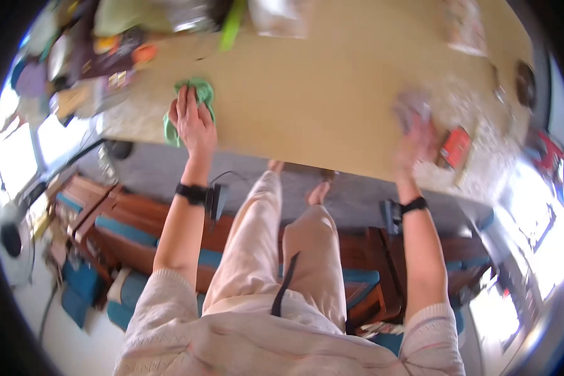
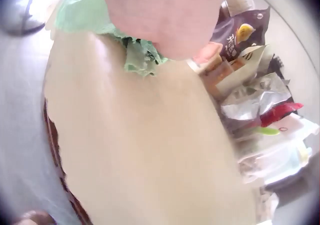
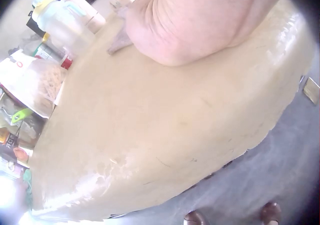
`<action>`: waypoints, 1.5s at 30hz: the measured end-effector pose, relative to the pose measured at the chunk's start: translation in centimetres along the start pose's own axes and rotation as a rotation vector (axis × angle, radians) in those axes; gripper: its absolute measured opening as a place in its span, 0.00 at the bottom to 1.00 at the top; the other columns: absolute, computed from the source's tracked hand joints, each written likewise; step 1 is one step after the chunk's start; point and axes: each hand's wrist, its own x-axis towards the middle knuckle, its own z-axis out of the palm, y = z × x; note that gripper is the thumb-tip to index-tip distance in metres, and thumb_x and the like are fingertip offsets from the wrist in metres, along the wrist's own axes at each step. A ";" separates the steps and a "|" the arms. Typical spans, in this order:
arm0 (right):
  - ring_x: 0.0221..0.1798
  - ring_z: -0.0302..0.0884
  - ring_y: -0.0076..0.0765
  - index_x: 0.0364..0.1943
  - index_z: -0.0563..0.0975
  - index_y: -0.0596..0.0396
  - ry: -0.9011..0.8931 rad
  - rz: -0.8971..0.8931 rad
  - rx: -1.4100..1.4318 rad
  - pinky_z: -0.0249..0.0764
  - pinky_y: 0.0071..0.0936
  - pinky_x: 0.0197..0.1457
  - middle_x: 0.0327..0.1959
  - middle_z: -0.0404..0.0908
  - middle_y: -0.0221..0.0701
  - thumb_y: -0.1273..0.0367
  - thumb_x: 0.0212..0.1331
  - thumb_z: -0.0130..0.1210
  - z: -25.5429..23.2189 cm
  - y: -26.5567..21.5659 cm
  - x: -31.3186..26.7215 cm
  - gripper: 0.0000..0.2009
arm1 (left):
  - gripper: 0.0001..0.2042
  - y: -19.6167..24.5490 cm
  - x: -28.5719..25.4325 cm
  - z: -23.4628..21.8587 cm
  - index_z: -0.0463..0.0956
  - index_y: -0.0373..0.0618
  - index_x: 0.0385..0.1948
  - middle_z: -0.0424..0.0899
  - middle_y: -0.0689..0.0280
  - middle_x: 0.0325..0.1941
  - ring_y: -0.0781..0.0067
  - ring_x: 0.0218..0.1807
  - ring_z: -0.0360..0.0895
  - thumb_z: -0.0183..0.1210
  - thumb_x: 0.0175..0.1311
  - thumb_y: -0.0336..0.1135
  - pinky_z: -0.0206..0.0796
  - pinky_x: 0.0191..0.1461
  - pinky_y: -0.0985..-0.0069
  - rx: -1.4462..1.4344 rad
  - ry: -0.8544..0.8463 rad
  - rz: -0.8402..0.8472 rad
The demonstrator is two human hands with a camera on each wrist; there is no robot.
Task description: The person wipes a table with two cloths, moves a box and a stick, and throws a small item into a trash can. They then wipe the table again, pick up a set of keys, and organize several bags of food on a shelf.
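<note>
Spread the left grip (image 1: 197, 130) across the green cloth (image 1: 203, 84) and apply light, even pressure so that the cloth bears flat on the tabletop (image 1: 307, 94). Folding the loose parts under the fingers should give a firmer pad and more uniform contact. Apply the same rule to the right grip (image 1: 413, 143) and the grey cloth (image 1: 412, 103). Near the red box (image 1: 455, 148), use short, controlled strokes; a wide stroke could knock it. Reduce pressure at the near edge, where a loose corner could catch.

Grip state: the fingers of the left grip are slightly spread over the green cloth. The right grip is at the grey cloth, but blur hides its fingers; their state cannot be told.

Location and appearance: the green cloth lies under the left grip, near the tabletop's near edge. It is pale green, thin and crumpled, with uneven folds and a small bunched flap. The grey cloth is at the right grip, beyond the red box; it has a mauve tint, and a narrow corner of it projects past the hand.
</note>
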 end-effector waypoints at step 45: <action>0.58 0.61 0.50 0.60 0.53 0.59 -0.589 0.644 0.396 0.62 0.48 0.56 0.54 0.66 0.43 0.56 0.40 0.59 -13.6 7.8 4.8 0.43 | 0.17 29.8 -2.2 4.7 0.70 0.46 0.39 0.66 0.60 0.47 0.52 0.49 0.62 0.53 0.42 0.22 0.58 0.52 0.61 -0.298 -0.286 0.315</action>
